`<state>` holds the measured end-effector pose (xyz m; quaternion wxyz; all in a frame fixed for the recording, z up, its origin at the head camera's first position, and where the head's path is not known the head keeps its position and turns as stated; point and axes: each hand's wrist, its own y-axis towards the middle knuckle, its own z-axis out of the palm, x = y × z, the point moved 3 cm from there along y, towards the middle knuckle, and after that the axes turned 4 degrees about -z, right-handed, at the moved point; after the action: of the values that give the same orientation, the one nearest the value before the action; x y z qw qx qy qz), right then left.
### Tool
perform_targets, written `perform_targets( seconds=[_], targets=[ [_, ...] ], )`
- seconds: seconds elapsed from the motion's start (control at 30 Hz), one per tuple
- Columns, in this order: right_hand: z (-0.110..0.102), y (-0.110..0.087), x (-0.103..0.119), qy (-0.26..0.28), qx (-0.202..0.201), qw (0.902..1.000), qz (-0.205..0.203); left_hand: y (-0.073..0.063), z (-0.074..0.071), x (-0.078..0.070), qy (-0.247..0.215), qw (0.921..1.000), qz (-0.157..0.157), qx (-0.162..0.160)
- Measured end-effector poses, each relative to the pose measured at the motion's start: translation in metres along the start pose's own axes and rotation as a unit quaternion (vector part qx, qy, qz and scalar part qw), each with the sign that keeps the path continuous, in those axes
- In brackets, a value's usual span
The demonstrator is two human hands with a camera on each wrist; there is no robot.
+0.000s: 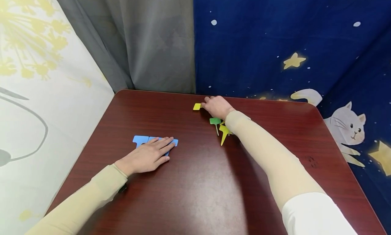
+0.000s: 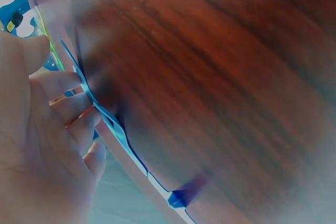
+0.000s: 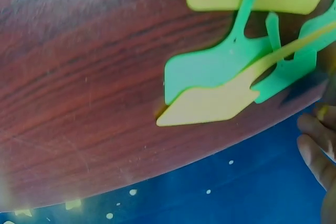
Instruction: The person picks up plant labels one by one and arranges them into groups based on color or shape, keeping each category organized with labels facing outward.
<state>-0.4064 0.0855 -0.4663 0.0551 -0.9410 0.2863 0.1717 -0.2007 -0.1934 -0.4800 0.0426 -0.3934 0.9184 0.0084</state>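
My left hand lies flat over several blue T-shaped plant labels, its fingers straight and pressing on them. The left wrist view shows the blue labels edge-on beneath the fingertips. Toward the table's far edge, my right hand pinches a yellow T-shaped plant label. Just nearer than that hand lie a green label and another yellow label. Up close in the right wrist view, green labels and yellow labels overlap in a loose group. The right forearm partly covers this group in the head view.
Both hands work over a dark red-brown wooden table. Behind its far edge hang a grey curtain and a blue star-patterned curtain. A white patterned sheet borders the left side.
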Motion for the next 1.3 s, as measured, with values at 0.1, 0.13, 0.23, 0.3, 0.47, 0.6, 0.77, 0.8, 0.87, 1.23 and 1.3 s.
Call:
perform_targets(
  seconds=[0.1, 0.13, 0.23, 0.3, 0.47, 0.6, 0.77, 0.8, 0.87, 1.23, 1.3],
  targets=[
    [-0.004, -0.001, -0.002, -0.001, -0.023, 0.9997, -0.004, 0.000, -0.001, -0.001, 0.002, 1.0000, 0.000, 0.003],
    [-0.006, -0.002, -0.002, 0.000, -0.031, 0.9995, -0.006, 0.001, -0.001, -0.001, 0.002, 1.0000, 0.000, 0.003],
    [-0.010, -0.003, -0.003, 0.008, -0.055, 0.9984, -0.011, 0.001, -0.002, -0.001, 0.002, 1.0000, -0.002, 0.005],
    [-0.013, -0.004, -0.003, 0.014, -0.073, 0.9971, -0.012, 0.001, -0.002, -0.001, 0.001, 1.0000, -0.004, 0.008],
    [-0.017, -0.003, -0.001, 0.037, -0.109, 0.9933, -0.009, 0.002, -0.002, -0.002, -0.004, 0.9999, -0.002, 0.011],
    [-0.021, -0.003, 0.003, 0.076, -0.139, 0.9873, 0.007, 0.002, -0.003, -0.002, -0.007, 0.9998, -0.002, 0.018],
    [-0.030, -0.003, 0.006, 0.126, -0.153, 0.9796, 0.035, 0.003, -0.004, -0.002, -0.010, 0.9998, -0.004, 0.019],
    [-0.032, -0.003, 0.005, 0.135, -0.152, 0.9784, 0.040, 0.003, -0.004, -0.002, -0.011, 0.9998, -0.003, 0.017],
    [-0.033, -0.002, 0.004, 0.151, -0.150, 0.9758, 0.048, 0.004, -0.004, -0.003, -0.015, 0.9997, -0.005, 0.017],
    [-0.044, -0.002, 0.006, 0.253, -0.186, 0.9456, 0.084, 0.004, -0.003, -0.001, -0.022, 0.9995, -0.009, 0.022],
    [-0.046, -0.003, 0.009, 0.265, -0.192, 0.9411, 0.084, 0.004, -0.003, 0.000, -0.020, 0.9995, -0.008, 0.023]
  ],
)
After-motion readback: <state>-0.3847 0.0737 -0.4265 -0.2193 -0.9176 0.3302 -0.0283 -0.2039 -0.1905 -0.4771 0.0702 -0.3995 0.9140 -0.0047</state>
